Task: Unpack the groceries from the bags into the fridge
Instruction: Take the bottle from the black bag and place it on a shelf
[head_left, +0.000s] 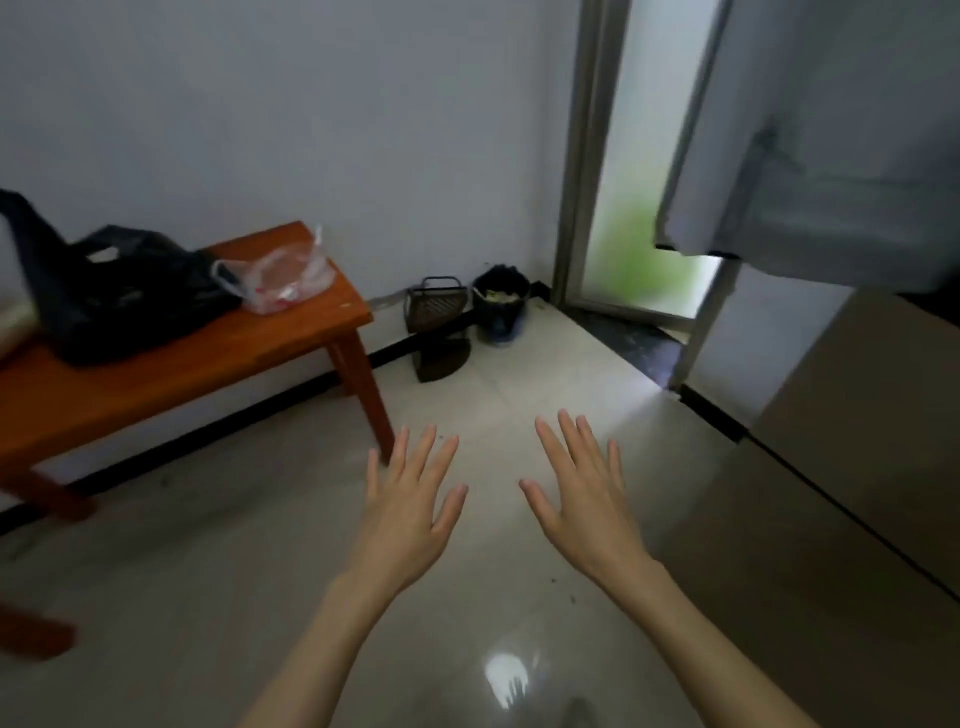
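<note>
A black plastic bag (119, 296) lies slumped on the orange wooden table (171, 364) at the left. Beside it, at the table's right end, sits a clear plastic bag (283, 278) with red and white contents. The fridge (852, 426) stands at the right, its upper door (810, 135) swung open toward me and its beige lower door shut. My left hand (410, 504) and my right hand (587, 493) are stretched out over the floor between table and fridge, palms down, fingers spread, holding nothing.
A small dark bin (498, 306) with rubbish, a wire basket (435, 306) and a dark dustpan (441, 356) stand in the far corner. A frosted glass door (634, 171) is behind the fridge door. The pale tiled floor (322, 582) lies in front of me.
</note>
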